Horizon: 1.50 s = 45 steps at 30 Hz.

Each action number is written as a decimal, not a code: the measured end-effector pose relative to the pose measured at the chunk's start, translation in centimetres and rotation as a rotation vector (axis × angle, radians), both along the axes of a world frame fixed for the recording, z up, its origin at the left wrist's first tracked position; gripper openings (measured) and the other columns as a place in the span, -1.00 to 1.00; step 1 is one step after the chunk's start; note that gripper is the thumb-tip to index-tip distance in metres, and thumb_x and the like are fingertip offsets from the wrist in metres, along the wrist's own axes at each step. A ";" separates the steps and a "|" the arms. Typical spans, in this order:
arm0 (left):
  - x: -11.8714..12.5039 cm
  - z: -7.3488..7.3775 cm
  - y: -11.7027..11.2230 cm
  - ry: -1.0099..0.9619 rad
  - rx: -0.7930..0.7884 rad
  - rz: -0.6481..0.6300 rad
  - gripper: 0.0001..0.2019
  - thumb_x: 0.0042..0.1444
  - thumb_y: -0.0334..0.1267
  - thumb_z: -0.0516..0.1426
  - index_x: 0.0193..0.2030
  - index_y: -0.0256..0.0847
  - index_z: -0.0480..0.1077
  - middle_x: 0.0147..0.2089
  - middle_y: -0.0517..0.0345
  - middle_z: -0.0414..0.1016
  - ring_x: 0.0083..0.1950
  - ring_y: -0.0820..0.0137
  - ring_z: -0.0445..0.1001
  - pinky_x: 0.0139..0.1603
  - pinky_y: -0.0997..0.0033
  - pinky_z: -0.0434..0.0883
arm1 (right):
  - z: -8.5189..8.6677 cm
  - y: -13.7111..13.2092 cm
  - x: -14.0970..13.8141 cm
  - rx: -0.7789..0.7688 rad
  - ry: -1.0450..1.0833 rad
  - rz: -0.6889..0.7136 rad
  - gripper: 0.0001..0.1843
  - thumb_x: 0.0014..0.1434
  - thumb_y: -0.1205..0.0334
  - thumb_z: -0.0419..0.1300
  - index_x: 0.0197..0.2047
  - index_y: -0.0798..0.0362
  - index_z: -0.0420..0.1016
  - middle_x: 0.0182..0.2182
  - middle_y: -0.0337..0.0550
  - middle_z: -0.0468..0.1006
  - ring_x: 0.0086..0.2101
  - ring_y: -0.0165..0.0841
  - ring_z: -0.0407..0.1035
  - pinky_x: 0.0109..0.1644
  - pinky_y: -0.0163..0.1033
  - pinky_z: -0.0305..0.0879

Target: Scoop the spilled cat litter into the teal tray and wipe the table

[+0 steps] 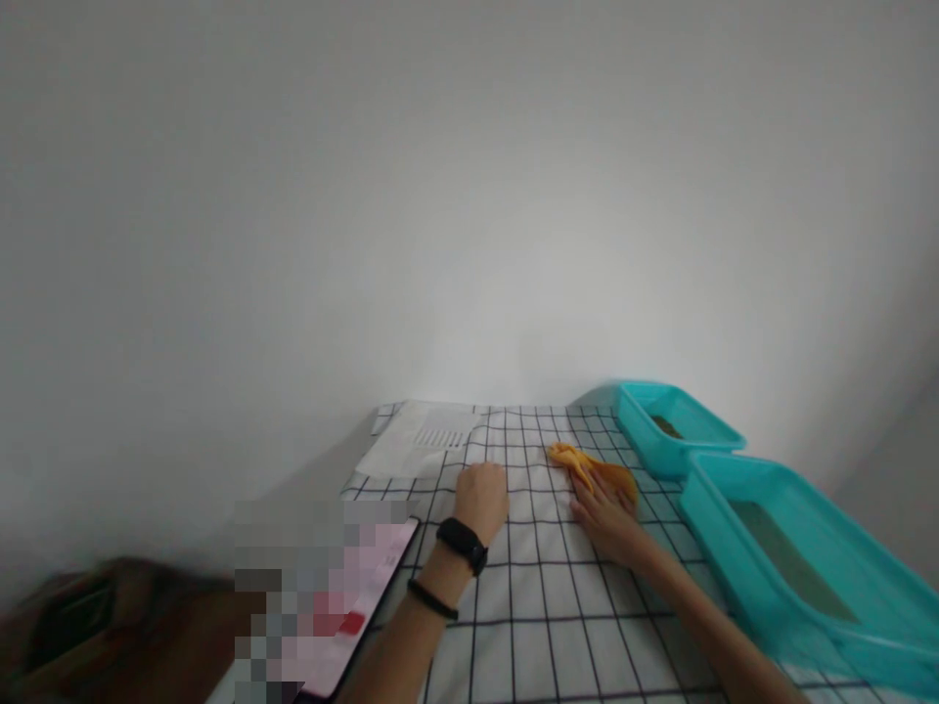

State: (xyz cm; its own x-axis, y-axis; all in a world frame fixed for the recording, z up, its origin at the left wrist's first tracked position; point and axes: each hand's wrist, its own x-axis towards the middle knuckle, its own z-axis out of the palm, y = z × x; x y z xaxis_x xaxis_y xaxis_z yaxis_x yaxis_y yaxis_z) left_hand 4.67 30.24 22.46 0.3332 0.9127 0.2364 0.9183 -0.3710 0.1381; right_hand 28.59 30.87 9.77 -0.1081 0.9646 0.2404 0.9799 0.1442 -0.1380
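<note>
My right hand [605, 518] presses on a crumpled yellow-orange cloth [568, 455], its fingers bent into the folds. The cloth lies on a white tablecloth with a dark grid [524, 587] and sticks out beyond the fingertips on both sides. To the left, my left hand [482, 497] is closed in a fist on the tablecloth, back of the hand up. Its fingertips are turned out of sight, and nothing shows in it. A black watch and a thin dark band circle that wrist.
Two turquoise plastic trays stand along the right side: a far tray [682, 460] and a larger near tray [788, 636]. A pale printed sheet [411, 445] lies at the back left. Beside my left forearm is a phone or tablet [371, 596]. Behind the table rises a white wall [469, 215].
</note>
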 end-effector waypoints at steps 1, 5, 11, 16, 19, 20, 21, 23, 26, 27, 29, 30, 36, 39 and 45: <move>-0.1 -0.3 0.1 0.039 -0.014 0.007 -0.79 0.29 -0.18 0.17 -0.08 -0.28 0.49 -0.09 0.06 0.59 -0.06 0.29 0.57 0.00 0.11 0.53 | 0.1 0.7 -0.1 -0.005 0.002 0.010 -0.39 0.40 0.08 -0.19 0.43 -0.01 0.20 0.41 0.05 0.18 0.40 0.07 -0.04 0.31 0.42 0.04; -0.3 -1.0 0.0 0.129 -0.036 0.011 -0.78 0.28 -0.34 0.07 -0.13 -0.39 0.52 -0.16 -0.15 0.63 -0.01 0.14 0.58 0.00 0.16 0.49 | 0.2 2.4 -0.4 -0.011 0.019 0.025 -0.38 0.39 0.10 -0.19 0.44 0.04 0.19 0.43 0.07 0.12 0.41 0.07 -0.09 0.32 0.44 0.01; 0.0 -1.2 -0.9 0.158 -0.038 0.057 -0.68 0.32 -0.26 0.00 -0.05 -0.43 0.50 -0.08 -0.29 0.60 0.07 0.02 0.53 0.00 0.12 0.46 | 0.3 1.6 -0.7 0.017 0.036 0.039 -0.37 0.40 0.12 -0.23 0.44 0.09 0.18 0.44 0.08 0.09 0.43 0.03 -0.16 0.35 0.42 -0.04; -0.6 -1.5 -0.9 0.140 -0.019 0.044 -0.70 0.31 -0.31 0.00 0.02 -0.36 0.48 0.01 -0.24 0.58 0.08 0.07 0.54 -0.01 0.16 0.48 | 1.1 0.8 -0.9 0.010 0.033 0.036 -0.39 0.41 0.13 -0.25 0.42 0.03 0.23 0.43 0.00 0.15 0.41 -0.01 -0.07 0.35 0.37 0.01; -1.0 -1.7 -0.7 0.127 -0.014 0.027 -0.72 0.29 -0.35 0.00 0.01 -0.32 0.48 0.02 -0.20 0.57 0.05 0.12 0.55 -0.03 0.20 0.49 | 1.8 0.3 -1.0 -0.066 0.026 0.043 -0.37 0.41 0.12 -0.26 0.44 0.02 0.19 0.44 -0.03 0.10 0.42 -0.03 -0.10 0.37 0.34 0.00; -1.1 -1.8 -0.7 0.127 -0.016 0.025 -0.72 0.28 -0.36 0.00 0.00 -0.32 0.48 0.01 -0.20 0.57 0.04 0.12 0.55 -0.04 0.20 0.49 | 2.0 0.1 -1.1 -0.088 0.030 0.048 -0.37 0.41 0.11 -0.26 0.46 0.03 0.15 0.45 -0.03 0.08 0.42 -0.03 -0.11 0.37 0.34 0.00; -1.2 -1.9 -0.7 0.128 -0.017 0.023 -0.73 0.28 -0.36 0.00 -0.01 -0.33 0.48 0.00 -0.20 0.57 0.04 0.12 0.55 -0.04 0.20 0.49 | 2.2 -0.1 -1.2 -0.099 0.039 0.053 -0.36 0.41 0.10 -0.26 0.48 0.03 0.12 0.46 -0.04 0.07 0.43 -0.02 -0.13 0.37 0.33 -0.01; -1.1 -2.0 -0.8 0.130 -0.023 0.014 -0.73 0.29 -0.37 -0.02 -0.02 -0.33 0.47 -0.01 -0.19 0.57 0.04 0.13 0.54 -0.03 0.20 0.48 | 2.6 -0.6 -1.4 -0.101 0.061 0.055 -0.35 0.41 0.08 -0.24 0.49 0.01 0.07 0.46 -0.06 0.06 0.43 -0.01 -0.16 0.38 0.34 -0.04; -0.9 -1.9 -0.9 0.101 -0.046 0.006 -0.72 0.32 -0.37 -0.04 0.00 -0.32 0.46 0.01 -0.18 0.54 0.05 0.15 0.51 0.01 0.18 0.46 | 3.1 -0.9 -1.5 -0.098 0.062 0.050 -0.35 0.40 0.09 -0.24 0.50 -0.02 0.05 0.46 -0.09 0.05 0.44 -0.01 -0.21 0.40 0.35 -0.12; -0.9 -1.8 -0.9 0.080 -0.060 0.010 -0.72 0.33 -0.37 -0.05 -0.01 -0.32 0.46 0.01 -0.18 0.54 0.05 0.17 0.50 0.02 0.18 0.45 | 3.2 -0.9 -1.5 -0.106 0.050 0.054 -0.34 0.40 0.09 -0.24 0.51 -0.01 0.03 0.47 -0.07 0.04 0.44 -0.01 -0.22 0.40 0.35 -0.13; -0.7 -1.6 -0.9 0.026 -0.097 0.026 -0.75 0.34 -0.37 -0.03 -0.07 -0.31 0.47 -0.03 -0.14 0.55 0.00 0.22 0.51 0.01 0.21 0.46 | 3.1 -0.8 -1.4 -0.116 0.024 0.057 -0.33 0.40 0.11 -0.25 0.52 0.02 -0.03 0.47 -0.03 0.02 0.44 -0.01 -0.21 0.40 0.35 -0.12; -0.7 -1.5 -0.9 -0.006 -0.114 0.036 -0.78 0.34 -0.35 0.00 -0.09 -0.30 0.48 -0.05 -0.10 0.55 -0.03 0.26 0.52 -0.01 0.22 0.47 | 3.0 -0.7 -1.3 -0.115 0.012 0.057 -0.32 0.40 0.12 -0.26 0.53 0.02 -0.06 0.47 -0.02 0.02 0.44 -0.01 -0.20 0.40 0.34 -0.11; -1.2 -1.1 -1.1 -0.097 -0.145 0.042 -0.64 0.27 -0.10 0.18 0.14 -0.19 0.40 0.14 0.00 0.48 0.03 0.25 0.52 0.02 0.06 0.53 | 2.2 0.1 -0.6 -0.077 -0.028 0.062 -0.33 0.41 0.11 -0.25 0.54 -0.04 -0.10 0.47 -0.07 0.02 0.44 0.03 -0.21 0.39 0.39 -0.12; -1.6 -0.4 -1.8 -0.071 -0.154 -0.011 -0.62 0.27 -0.11 0.18 0.17 -0.20 0.38 0.17 -0.02 0.46 0.06 0.22 0.52 0.04 0.03 0.53 | 2.9 -0.1 -0.6 -0.126 0.010 0.101 -0.34 0.41 0.08 -0.23 0.53 -0.05 -0.07 0.47 -0.09 0.03 0.43 0.03 -0.19 0.39 0.37 -0.11; -1.5 1.4 -3.9 -0.072 -0.135 -0.126 -0.64 0.27 -0.12 0.18 0.15 -0.20 0.40 0.16 -0.02 0.48 0.06 0.22 0.53 0.04 0.03 0.53 | 4.4 -0.9 -0.9 -0.132 0.019 0.179 -0.36 0.43 0.09 -0.25 0.50 0.02 0.06 0.47 -0.10 0.04 0.44 -0.14 -0.17 0.43 0.20 -0.09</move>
